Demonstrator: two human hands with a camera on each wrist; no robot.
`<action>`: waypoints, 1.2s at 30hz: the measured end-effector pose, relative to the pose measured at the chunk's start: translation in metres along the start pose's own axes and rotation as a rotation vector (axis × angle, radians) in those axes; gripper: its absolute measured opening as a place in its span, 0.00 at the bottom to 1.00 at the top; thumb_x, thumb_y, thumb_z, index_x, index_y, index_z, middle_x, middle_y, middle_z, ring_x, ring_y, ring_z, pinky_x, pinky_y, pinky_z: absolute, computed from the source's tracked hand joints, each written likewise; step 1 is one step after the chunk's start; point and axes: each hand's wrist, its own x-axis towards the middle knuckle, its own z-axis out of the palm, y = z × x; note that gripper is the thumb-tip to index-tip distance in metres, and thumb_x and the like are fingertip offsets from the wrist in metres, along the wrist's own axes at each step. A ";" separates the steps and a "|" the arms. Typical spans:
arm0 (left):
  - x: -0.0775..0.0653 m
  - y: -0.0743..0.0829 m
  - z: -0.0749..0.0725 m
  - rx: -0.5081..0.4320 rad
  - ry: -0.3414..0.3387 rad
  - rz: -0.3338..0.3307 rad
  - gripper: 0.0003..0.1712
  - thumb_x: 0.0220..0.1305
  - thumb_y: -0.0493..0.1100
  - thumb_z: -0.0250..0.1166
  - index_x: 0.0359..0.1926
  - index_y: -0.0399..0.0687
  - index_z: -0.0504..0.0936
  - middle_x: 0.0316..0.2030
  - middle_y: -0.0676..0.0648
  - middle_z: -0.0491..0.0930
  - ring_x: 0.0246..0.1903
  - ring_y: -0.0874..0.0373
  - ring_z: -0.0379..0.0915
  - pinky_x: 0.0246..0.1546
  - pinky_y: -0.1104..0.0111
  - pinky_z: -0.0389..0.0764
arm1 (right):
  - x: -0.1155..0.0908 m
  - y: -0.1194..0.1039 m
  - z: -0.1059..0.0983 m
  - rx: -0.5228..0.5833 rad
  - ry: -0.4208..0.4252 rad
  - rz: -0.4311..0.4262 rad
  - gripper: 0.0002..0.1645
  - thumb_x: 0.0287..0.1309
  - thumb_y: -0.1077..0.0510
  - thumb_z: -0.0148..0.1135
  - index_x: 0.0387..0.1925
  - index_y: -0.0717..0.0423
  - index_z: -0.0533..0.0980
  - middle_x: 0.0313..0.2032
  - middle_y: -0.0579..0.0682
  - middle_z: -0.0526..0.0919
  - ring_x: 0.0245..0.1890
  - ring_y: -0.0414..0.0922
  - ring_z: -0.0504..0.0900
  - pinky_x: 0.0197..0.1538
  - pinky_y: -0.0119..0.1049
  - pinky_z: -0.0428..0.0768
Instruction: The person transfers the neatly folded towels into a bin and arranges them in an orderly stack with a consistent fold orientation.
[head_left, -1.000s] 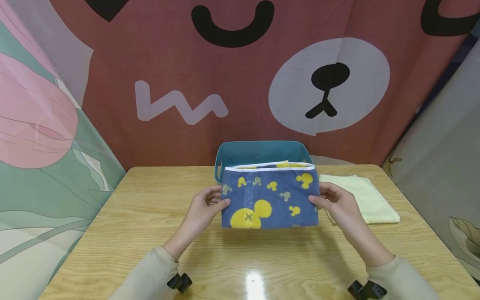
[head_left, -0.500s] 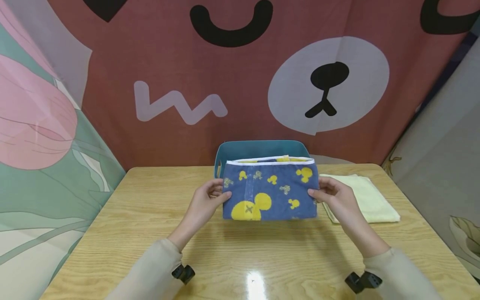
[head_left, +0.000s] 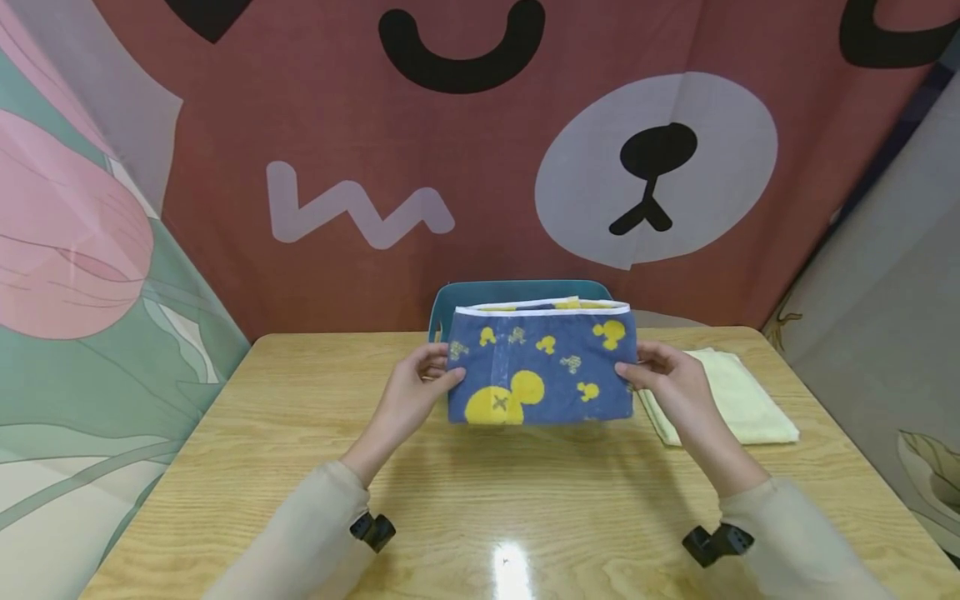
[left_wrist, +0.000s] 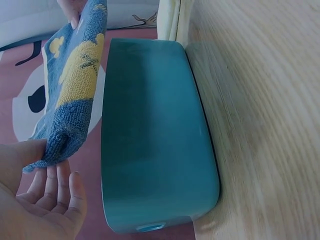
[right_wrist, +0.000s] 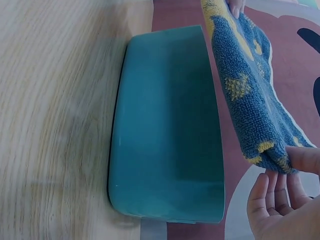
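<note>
Both hands hold up a folded blue towel [head_left: 547,358] with yellow mouse-head prints and white edging. My left hand [head_left: 411,392] pinches its left side, thumb in front and fingers behind. At the opposite side, my right hand [head_left: 672,383] pinches it the same way. Behind the towel in the head view stands a teal basket [head_left: 517,292], mostly hidden. In the left wrist view the basket [left_wrist: 155,135] shows its long side wall, and the towel [left_wrist: 75,90] hangs above rim height. The right wrist view has the towel [right_wrist: 250,95] over the basket [right_wrist: 167,130] too.
A folded pale yellow towel [head_left: 738,400] lies on the wooden table [head_left: 300,433], right of the basket and close to the right hand. Behind the table hangs a reddish-brown cloth [head_left: 360,283] with a bear print.
The blue towel has risen in the head view, moving forward with both hands, and now covers more of the basket. The yellow towel has stayed in place.
</note>
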 end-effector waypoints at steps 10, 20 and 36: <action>0.011 0.006 -0.001 0.021 0.003 0.014 0.25 0.64 0.42 0.69 0.61 0.44 0.76 0.47 0.45 0.79 0.46 0.51 0.74 0.48 0.58 0.77 | 0.013 -0.003 0.000 0.001 -0.005 0.000 0.31 0.65 0.53 0.64 0.63 0.66 0.70 0.44 0.51 0.77 0.35 0.36 0.78 0.40 0.30 0.80; 0.024 0.012 0.000 0.038 0.018 0.027 0.29 0.65 0.42 0.69 0.64 0.40 0.75 0.53 0.40 0.79 0.49 0.48 0.75 0.51 0.57 0.77 | 0.026 -0.005 0.001 0.017 0.009 0.017 0.31 0.65 0.53 0.65 0.64 0.64 0.70 0.44 0.49 0.77 0.36 0.35 0.77 0.40 0.30 0.80; 0.043 0.009 0.000 0.029 0.084 0.098 0.24 0.64 0.39 0.69 0.60 0.38 0.78 0.47 0.41 0.81 0.46 0.49 0.75 0.46 0.60 0.78 | 0.048 -0.014 0.009 0.059 0.020 0.041 0.31 0.66 0.54 0.63 0.65 0.64 0.69 0.47 0.50 0.76 0.38 0.38 0.76 0.40 0.31 0.79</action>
